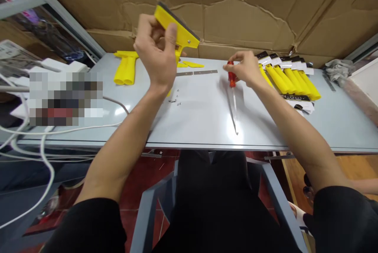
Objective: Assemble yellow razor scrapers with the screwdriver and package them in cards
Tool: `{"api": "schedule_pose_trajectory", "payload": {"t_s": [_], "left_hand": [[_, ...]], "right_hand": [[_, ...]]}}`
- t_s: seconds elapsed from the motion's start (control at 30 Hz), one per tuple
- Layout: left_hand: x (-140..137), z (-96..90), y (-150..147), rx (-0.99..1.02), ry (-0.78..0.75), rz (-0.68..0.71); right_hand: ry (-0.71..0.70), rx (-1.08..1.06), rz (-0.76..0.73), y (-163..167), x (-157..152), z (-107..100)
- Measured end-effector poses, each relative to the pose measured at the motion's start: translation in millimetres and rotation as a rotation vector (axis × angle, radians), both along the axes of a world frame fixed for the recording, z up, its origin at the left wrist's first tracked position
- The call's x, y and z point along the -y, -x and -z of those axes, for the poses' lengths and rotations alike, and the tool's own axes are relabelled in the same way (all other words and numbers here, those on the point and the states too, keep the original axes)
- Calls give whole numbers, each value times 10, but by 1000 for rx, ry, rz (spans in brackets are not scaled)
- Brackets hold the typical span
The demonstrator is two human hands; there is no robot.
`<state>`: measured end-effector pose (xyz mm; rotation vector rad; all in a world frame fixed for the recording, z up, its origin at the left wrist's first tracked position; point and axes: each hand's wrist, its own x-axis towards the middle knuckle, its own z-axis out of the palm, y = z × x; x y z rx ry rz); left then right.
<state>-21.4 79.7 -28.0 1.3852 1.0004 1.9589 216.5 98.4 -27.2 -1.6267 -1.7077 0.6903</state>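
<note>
My left hand is closed around a yellow scraper, lifted above the table with its dark-edged head tilted down to the right. A small screw shows near the right end of that head. Over the table's right half, my right hand pinches the red handle of a screwdriver. The screwdriver's shaft slants down toward the front edge. Between the hands, flat metal blades lie beside small yellow plastic pieces. Several small screws are scattered below the left hand.
Yellow scraper parts stand at the back left. Several yellow scrapers with black-and-white cards lie in a row at the right. White cables cross the left side. Cardboard walls off the back, and a grey cloth sits far right.
</note>
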Motion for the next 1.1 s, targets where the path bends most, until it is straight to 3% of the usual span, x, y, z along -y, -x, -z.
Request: {"api": "schedule_pose_trajectory", "payload": {"t_s": [0.07, 0.13, 0.23, 0.37, 0.43, 0.5, 0.57, 0.73, 0.97, 1.1], "left_hand": [[-80, -26, 46, 110, 96, 2], [-187, -12, 113, 172, 239, 48], [-332, 67, 213, 201, 366, 169], [-379, 137, 243, 239, 396, 264], [-358, 136, 209, 250, 408, 312], [-336, 134, 163, 261, 404, 345], [-325, 144, 126, 268, 398, 366], [-356, 221, 143, 287, 469, 402], [-388, 278, 171, 256, 483, 408], [-400, 285, 189, 253, 498, 421]], "right_hand": [[41, 172, 36, 95, -115, 227], [93, 299, 24, 135, -152, 316], [118, 357, -40, 14, 2, 159], [117, 584, -78, -643, 490, -375], [240, 799, 11, -1096, 693, -557], [377, 946, 65, -1501, 793, -578], [453, 974, 26, -1786, 802, -455], [322, 914, -92, -1969, 728, -122], [403, 905, -119, -1891, 763, -211], [164, 897, -49, -1909, 1004, -168]]}}
